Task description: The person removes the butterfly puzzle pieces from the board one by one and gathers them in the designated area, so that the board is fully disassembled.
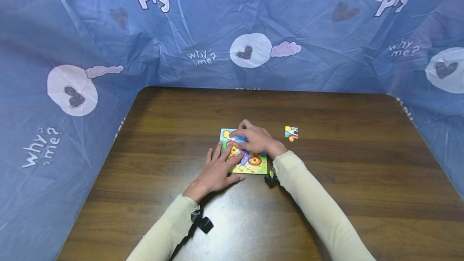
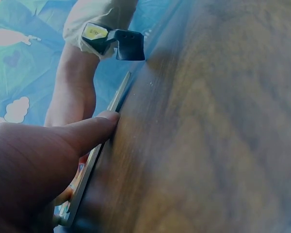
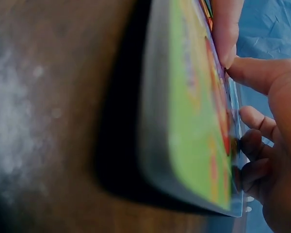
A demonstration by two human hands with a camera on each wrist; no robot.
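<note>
A colourful jigsaw puzzle in a flat board (image 1: 260, 167) lies on the wooden table, partly hidden by both hands. My left hand (image 1: 216, 172) spreads its fingers over the puzzle's left part, its thumb at the near edge. In the left wrist view, that thumb (image 2: 94, 132) rests across the board's rim. My right hand (image 1: 256, 139) reaches over the puzzle's upper part, fingertips on its surface. The right wrist view shows the right thumb (image 3: 254, 73) touching the picture beside a left fingertip, with the other right fingers (image 3: 254, 145) bent against the board.
A loose jigsaw piece (image 1: 291, 132) lies on the table (image 1: 344, 164) to the right of the board. Blue printed cloth (image 1: 214, 19) hangs behind the table and along both sides. Black wrist cameras (image 1: 206, 224) sit at both cuffs.
</note>
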